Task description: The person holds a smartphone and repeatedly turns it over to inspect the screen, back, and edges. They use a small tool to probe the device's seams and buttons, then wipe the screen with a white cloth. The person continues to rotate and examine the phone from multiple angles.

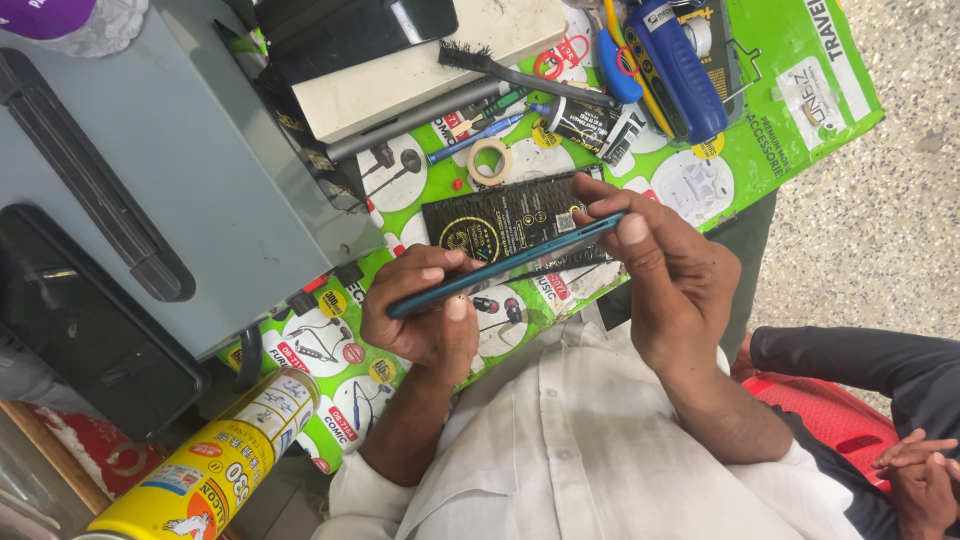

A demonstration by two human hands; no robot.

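Note:
A slim teal phone (500,265) is held edge-on between both hands, above a green printed table cover (790,130). My left hand (425,320) grips its lower left end, thumb on the near edge. My right hand (665,270) pinches the upper right end, thumb on the edge and fingers curled over the top. Just behind the phone lies a flat black packet with gold print (505,220), partly hidden by the phone and my right fingers.
A grey machine (150,170) fills the left. A yellow spray can (215,465) lies at bottom left. A tape roll (490,160), a black brush (520,75), pens and a blue tool (675,65) lie at the back. Another person's hands (920,470) rest by a red stool (830,410).

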